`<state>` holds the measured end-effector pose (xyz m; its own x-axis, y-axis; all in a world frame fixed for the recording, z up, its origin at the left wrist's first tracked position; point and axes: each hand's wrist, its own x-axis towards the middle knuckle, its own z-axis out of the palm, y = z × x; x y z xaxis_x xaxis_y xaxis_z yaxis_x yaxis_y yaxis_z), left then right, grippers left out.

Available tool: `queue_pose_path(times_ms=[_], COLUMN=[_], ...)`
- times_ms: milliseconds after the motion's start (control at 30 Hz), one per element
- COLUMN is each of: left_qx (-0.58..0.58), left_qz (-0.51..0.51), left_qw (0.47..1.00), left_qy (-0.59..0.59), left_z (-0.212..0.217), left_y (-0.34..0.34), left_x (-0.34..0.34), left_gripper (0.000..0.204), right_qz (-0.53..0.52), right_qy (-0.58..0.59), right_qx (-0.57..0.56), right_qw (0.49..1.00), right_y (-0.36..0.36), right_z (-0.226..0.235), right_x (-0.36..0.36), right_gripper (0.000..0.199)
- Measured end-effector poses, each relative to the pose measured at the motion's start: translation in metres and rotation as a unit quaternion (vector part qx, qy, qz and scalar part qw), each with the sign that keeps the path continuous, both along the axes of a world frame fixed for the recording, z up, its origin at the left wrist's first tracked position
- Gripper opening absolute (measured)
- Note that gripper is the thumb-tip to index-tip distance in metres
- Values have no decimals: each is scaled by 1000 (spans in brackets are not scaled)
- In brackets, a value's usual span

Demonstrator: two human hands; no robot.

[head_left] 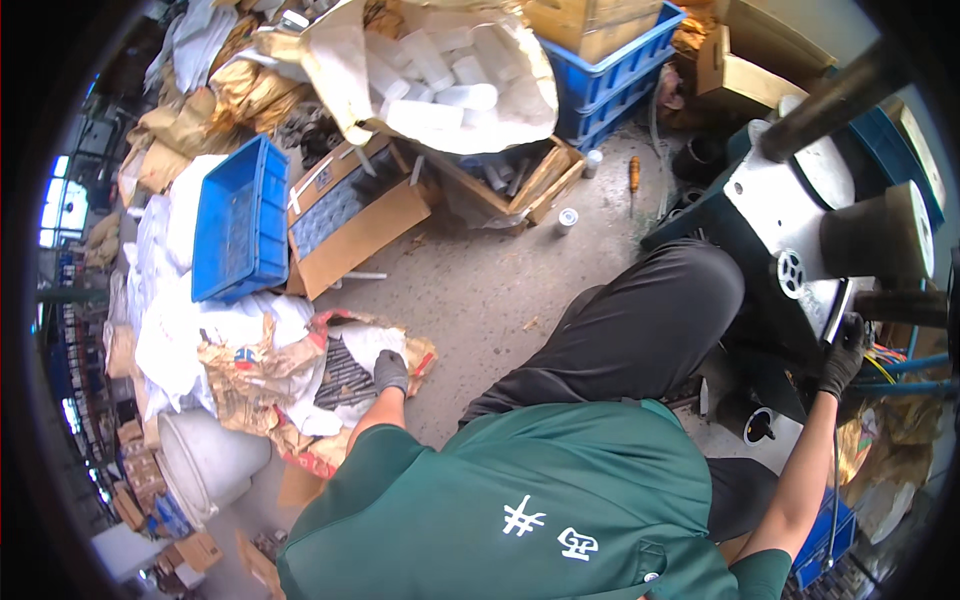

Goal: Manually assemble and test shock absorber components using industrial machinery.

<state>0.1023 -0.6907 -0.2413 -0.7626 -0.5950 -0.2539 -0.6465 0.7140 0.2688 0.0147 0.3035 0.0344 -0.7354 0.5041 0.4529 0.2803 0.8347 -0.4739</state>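
My left hand point(391, 371), in a dark grey glove, reaches down to an open paper sack on the floor to my left. It rests at the edge of a white liner point(366, 345), beside a pile of dark metal rods point(343, 378). Its fingers are too small and foreshortened to tell whether they hold anything. Far to the right, my gloved right hand point(846, 358) is closed at the lower end of a shiny metal bar point(838, 312) on the machine point(755, 190). A round spoked knob point(790, 273) and a thick dark cylinder point(870, 240) sit near that hand.
Ahead stand a large sack of white plastic pieces point(440, 75), stacked blue crates point(605, 95) and a cardboard box point(355, 215). Another blue crate point(240, 220) is at the left. An orange-handled screwdriver point(634, 175) and a small white cup point(567, 220) are on the concrete floor.
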Motion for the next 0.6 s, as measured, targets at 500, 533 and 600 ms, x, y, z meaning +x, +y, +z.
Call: queue_pose_path(times_ms=[500,533,600], left_qx=[-93,-91,-89], left_qz=[197,197,194], left_qw=[958,959,958], left_qy=[-185,-185,-190], left_z=[-28,-34,-34], left_y=[-137,-141,-155], left_x=[67,68,86], left_gripper=[40,40,43], right_qz=[-32,-31,-32], right_qy=[-17,-16,-14], right_qx=[35,37,14], right_qw=[999,999,999], right_y=[16,14,-16], right_z=[25,28,30], right_x=[4,9,15], right_gripper=[33,33,36])
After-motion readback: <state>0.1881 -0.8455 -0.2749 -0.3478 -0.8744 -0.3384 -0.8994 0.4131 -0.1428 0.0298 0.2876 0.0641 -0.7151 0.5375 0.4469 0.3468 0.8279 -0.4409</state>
